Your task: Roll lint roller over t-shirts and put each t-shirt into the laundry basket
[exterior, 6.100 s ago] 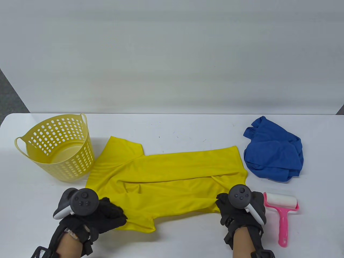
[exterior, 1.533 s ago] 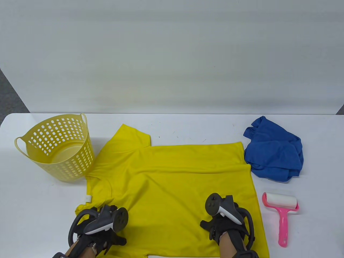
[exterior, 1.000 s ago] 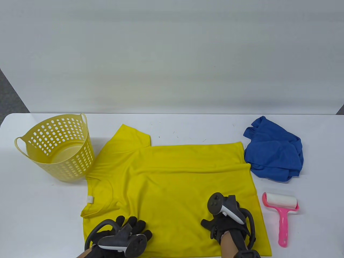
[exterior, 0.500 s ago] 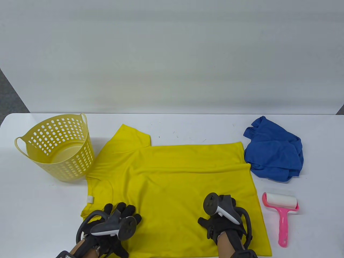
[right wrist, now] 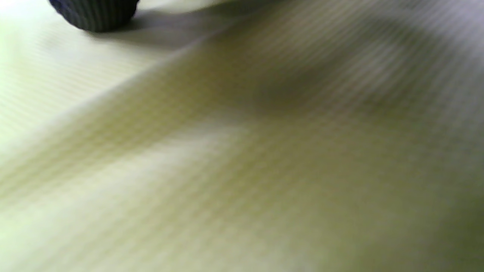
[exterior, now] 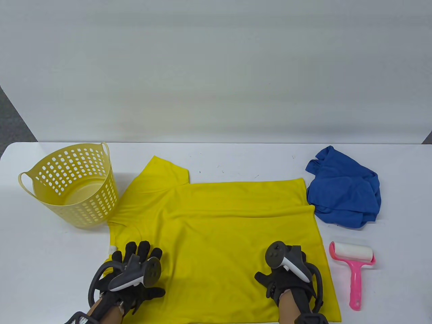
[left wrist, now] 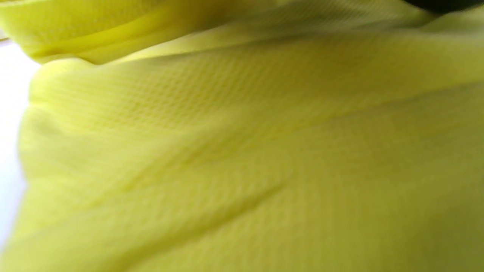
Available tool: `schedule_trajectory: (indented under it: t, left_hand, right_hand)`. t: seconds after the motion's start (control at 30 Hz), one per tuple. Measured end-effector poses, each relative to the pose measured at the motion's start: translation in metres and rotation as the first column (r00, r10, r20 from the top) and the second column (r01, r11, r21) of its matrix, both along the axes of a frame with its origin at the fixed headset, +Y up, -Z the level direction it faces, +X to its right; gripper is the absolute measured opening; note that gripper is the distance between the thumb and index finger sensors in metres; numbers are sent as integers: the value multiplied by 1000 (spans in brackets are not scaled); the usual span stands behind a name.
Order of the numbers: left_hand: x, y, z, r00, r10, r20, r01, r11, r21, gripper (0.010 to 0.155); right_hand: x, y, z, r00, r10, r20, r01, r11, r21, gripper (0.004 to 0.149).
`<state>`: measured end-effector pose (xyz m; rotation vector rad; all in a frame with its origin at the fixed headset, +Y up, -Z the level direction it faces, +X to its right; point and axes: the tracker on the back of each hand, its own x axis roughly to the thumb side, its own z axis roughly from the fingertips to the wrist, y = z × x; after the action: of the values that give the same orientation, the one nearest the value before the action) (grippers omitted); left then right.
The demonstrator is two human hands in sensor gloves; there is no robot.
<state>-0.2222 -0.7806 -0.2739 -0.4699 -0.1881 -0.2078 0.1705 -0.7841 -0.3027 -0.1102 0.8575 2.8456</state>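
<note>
A yellow t-shirt (exterior: 219, 222) lies spread flat across the middle of the table, collar to the left. My left hand (exterior: 136, 254) lies on its collar end with straight, spread fingers pressing the cloth. My right hand (exterior: 281, 270) rests flat on the shirt near its hem side, its fingers mostly hidden under the tracker. Both wrist views show only blurred yellow cloth (left wrist: 242, 151) up close, with a dark fingertip (right wrist: 94, 13) at the top of the right one. The pink lint roller (exterior: 352, 266) lies on the table right of the shirt. The yellow perforated laundry basket (exterior: 72, 185) stands at the left.
A crumpled blue t-shirt (exterior: 344, 189) lies at the back right, just past the yellow shirt's corner. The white table (exterior: 50, 253) shows bare in front of the basket. A grey backdrop stands behind the table's far edge.
The yellow shirt has been unfolded from a bunched shape into a flat spread. In the last second my left hand slid left and up along the cloth to the collar; the right hand barely shifted.
</note>
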Motion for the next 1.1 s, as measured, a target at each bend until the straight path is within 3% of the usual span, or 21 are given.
schedule_trajectory:
  t: [0.13, 0.33, 0.7, 0.77, 0.87, 0.93, 1.03, 1.1]
  left_hand:
    - [-1, -6, -1, 1000, -2, -6, 2, 998, -60, 101]
    - [-7, -5, -2, 998, 56, -24, -59, 987, -148, 115]
    - [-12, 7, -1, 999, 32, -37, -36, 995, -97, 115]
    - [-15, 4, -1, 997, 74, -35, -77, 993, -87, 118]
    - [-18, 4, -7, 975, 199, -95, -199, 980, 6, 109]
    - [-15, 3, -10, 978, 180, -102, -181, 983, -1, 107]
    - [-9, -8, -10, 998, 10, -66, -14, 998, -63, 105]
    - [-11, -10, -11, 996, 47, -79, -55, 993, -105, 103]
  right_hand:
    - [0, 0, 0, 1000, -1, 0, 1, 1000, -3, 85]
    - [2, 0, 1, 1000, -10, 0, 10, 1000, -19, 86]
    - [-2, 8, 5, 997, 75, -4, -75, 997, -27, 88]
    - [-1, 14, 7, 996, 83, 21, -83, 996, 12, 86]
    - [1, 23, 7, 997, 49, 55, -54, 994, 93, 85]
    - [3, 20, 5, 999, 4, 53, -9, 996, 93, 84]
    - [5, 11, 4, 998, 36, 52, -34, 999, -26, 80]
    - [4, 17, 3, 997, 45, 54, -49, 997, 57, 77]
